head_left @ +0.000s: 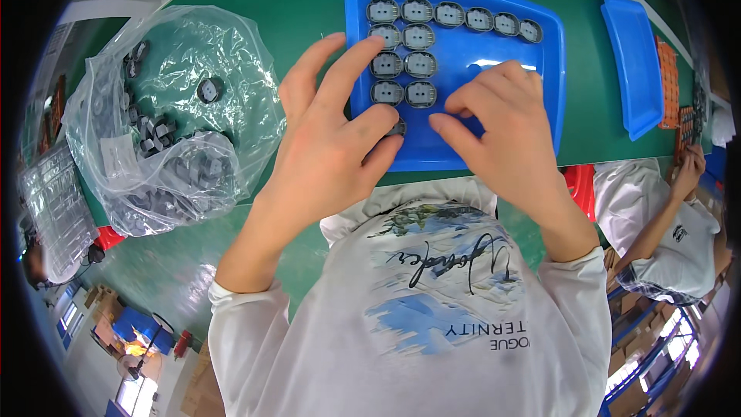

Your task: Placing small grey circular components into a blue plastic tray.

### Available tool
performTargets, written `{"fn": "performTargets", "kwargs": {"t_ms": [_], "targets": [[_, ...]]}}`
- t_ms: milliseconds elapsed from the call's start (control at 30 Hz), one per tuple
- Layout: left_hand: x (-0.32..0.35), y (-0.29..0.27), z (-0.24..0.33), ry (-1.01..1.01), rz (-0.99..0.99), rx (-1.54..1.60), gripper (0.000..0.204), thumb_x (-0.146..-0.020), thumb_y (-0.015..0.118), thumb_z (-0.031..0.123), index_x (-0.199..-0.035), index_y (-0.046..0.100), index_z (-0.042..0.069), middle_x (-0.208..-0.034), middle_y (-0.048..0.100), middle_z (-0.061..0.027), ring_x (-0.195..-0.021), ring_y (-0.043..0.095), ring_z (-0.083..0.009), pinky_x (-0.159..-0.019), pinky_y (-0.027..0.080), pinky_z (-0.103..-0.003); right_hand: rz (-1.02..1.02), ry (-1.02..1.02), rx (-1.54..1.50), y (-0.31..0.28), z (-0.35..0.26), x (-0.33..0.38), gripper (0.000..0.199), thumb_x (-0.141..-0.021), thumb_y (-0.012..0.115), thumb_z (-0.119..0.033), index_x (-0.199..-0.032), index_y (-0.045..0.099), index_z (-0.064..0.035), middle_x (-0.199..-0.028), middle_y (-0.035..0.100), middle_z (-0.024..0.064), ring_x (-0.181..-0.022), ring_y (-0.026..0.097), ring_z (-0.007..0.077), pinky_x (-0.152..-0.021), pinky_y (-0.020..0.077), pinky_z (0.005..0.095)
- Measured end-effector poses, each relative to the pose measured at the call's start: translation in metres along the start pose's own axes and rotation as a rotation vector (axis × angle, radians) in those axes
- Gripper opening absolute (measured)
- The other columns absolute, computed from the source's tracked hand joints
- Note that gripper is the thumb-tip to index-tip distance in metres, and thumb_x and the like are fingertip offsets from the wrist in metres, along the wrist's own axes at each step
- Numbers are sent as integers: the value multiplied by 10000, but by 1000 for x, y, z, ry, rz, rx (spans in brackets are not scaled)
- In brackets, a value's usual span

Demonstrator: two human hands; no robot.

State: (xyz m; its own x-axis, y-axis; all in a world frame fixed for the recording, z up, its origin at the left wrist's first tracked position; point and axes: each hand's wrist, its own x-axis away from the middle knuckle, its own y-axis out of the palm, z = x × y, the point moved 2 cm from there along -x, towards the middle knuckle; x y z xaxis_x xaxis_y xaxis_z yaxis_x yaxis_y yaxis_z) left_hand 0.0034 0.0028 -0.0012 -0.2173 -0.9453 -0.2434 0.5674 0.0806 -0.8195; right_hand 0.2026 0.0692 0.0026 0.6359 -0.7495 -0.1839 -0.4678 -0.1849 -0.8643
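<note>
A blue tray (549, 81) holds small oval grey plastic parts set in rows, such as one grey part (421, 64) in its second column. My left hand (328, 127) reaches over the tray's left side, its thumb and a finger closed about another grey plastic part (398, 128) at the lower left, which they partly hide. Other fingers of that hand stretch up, one tip over a part in the left column. Over the tray's middle is my right hand (509, 127), fingers bent, thumb apart from them, with nothing visible between.
To the left, a clear plastic bag (185, 38) contains many loose grey parts. A second blue tray (637, 69) lies at the right beside orange trays (668, 77). Another person's hand (689, 170) is at the far right. The green table's near edge runs below the tray.
</note>
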Motion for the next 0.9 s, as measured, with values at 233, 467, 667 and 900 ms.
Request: {"fn": "performTargets", "kwargs": {"t_ms": [233,467,667,900], "targets": [[0,-2,-3,-40,3,-24,251,-645,837,95,-867,720,93,-1482,518,-172,-1393,381,-431,-1114,348,-505,-9,-15,17,11,2,-2,189,-741,836,-173,-789,673,-90,-801,633,12,-864,567,238,-800,393,386],[-2,-2,1,2,-45,7,275,-640,837,106,-899,745,99,-1499,504,-168,-1395,370,-442,-1118,343,-517,46,59,0,-43,39,-7,237,-754,812,-100,-965,726,-35,-907,700,71,-936,610,267,-799,499,366],[-5,-5,-2,43,-74,-4,216,-641,830,94,-837,743,83,-1508,499,-165,-1397,365,-450,-1118,339,-524,-121,-164,98,-65,65,-3,347,-757,774,-41,-1099,716,-27,-1000,686,98,-1007,593,304,-891,490,410],[0,-1,0,22,-24,-20,134,-654,820,80,-758,737,59,-1484,513,-171,-1367,384,-467,-1089,324,-525,-307,-258,91,-41,47,-2,339,-724,789,-101,-1046,700,-40,-958,631,95,-977,586,302,-867,479,420]]}}
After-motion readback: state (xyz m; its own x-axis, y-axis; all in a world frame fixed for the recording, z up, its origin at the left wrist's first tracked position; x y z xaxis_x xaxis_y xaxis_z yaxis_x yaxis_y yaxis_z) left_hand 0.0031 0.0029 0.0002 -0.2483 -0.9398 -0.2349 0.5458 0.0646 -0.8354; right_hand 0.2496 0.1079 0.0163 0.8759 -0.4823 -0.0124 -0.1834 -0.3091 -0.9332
